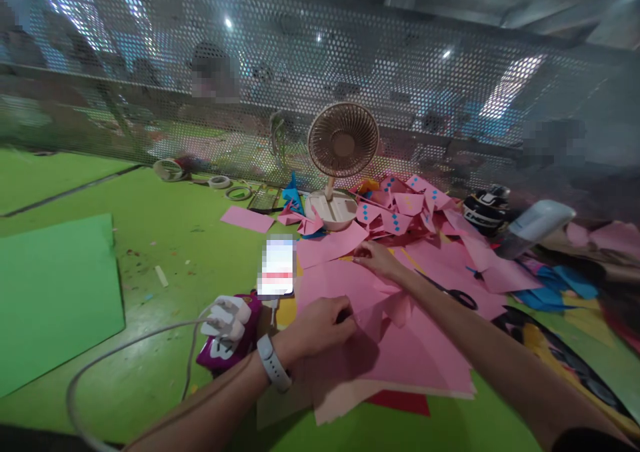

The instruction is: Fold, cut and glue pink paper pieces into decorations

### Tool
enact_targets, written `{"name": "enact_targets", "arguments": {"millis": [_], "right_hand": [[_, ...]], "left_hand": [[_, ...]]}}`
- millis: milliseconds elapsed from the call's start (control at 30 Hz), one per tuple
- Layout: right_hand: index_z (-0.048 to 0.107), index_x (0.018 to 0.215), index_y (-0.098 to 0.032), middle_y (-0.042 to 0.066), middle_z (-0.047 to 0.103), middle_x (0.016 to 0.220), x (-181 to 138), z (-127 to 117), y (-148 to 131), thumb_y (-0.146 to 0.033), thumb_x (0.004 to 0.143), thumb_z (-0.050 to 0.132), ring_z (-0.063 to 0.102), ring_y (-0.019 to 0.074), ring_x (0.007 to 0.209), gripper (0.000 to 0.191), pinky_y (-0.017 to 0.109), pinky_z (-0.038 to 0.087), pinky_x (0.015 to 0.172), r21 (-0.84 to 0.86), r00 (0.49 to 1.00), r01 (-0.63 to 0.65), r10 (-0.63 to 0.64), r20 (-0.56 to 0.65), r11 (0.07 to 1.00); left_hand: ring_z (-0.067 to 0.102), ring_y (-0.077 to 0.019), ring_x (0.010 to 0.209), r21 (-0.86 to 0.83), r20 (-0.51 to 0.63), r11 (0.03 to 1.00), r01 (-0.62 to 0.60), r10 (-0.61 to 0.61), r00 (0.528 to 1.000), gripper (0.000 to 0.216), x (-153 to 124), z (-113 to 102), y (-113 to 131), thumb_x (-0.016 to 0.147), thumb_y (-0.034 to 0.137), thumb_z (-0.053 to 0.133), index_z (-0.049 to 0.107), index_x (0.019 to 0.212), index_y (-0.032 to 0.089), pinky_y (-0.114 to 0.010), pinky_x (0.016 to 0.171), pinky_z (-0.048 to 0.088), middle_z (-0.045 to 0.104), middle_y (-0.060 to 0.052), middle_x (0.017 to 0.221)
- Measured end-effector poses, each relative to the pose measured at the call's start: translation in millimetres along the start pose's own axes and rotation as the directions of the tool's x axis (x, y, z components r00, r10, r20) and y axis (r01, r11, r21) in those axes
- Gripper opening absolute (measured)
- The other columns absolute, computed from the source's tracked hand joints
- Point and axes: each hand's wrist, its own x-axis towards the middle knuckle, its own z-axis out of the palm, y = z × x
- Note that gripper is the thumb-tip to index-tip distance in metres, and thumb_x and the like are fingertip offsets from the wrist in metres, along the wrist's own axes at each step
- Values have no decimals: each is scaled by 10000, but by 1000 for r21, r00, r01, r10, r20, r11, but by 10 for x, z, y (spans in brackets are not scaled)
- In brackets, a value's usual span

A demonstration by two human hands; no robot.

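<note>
Left hand [325, 325]: curled on pink paper [420, 355] | right hand [375, 259]: curled at its 12 o'clock | grips: cannot tell | phone [278, 265]: 10 o'clock

The green table [165, 239] bears pink paper [415, 352], a fan [344, 144] and a green sheet [57, 299].

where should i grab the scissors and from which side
Take the scissors by the dark handle loop, probably from above and the right: the loop lies at their right end on pink paper, while the blades point left and away, just beyond the right forearm.
</note>
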Motion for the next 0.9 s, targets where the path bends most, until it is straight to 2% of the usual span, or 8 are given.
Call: {"name": "enact_targets", "arguments": {"millis": [233,433,600,733,900], "right_hand": [[633,656,-155,19,623,650,29,7,14,-294,666,671,535,148,610,145,249,375,559,89,998,-68,66,17,994],[643,752,-146,24,640,690,-24,-34,-14,-377,732,601,539,141,606,235,248,397,552,153,995,-96,97,-3,984],[644,757,-152,23,637,717,-13,-18,-21,-312,672,675,540,146,638,183,255,406,585,120,999,-47,47,1,992],[645,695,-159,29,642,727,0,-10,-14,-259,684,662,561,158,687,102,264,415,629,88,1000,-11,10,16,996],[633,710,-159,19,624,697,1,6,-7,-293,718,646,545,148,645,135,250,404,580,40,1000,-8,7,16,999]], "left_hand": [[431,-125,580,15,-7,1000,-16,16,1000,121,-9,1,-10,799,278,426,450,716,193,-235,528,297,503,19,654],[430,-123,581,9,-2,1000,-8,8,1000,106,-7,-10,9,786,260,432,441,705,192,-233,520,285,498,18,651],[422,-119,568,8,4,1000,0,0,1000,107,-10,-16,16,781,263,437,442,701,191,-234,509,277,486,23,638],[427,-121,573,12,4,1000,-10,10,1000,108,-15,-18,13,785,260,429,448,705,189,-236,507,278,491,21,640],[430,-124,575,33,1,999,-2,2,1000,91,-12,-13,17,783,248,438,463,718,189,-236,515,286,505,17,649]]}}
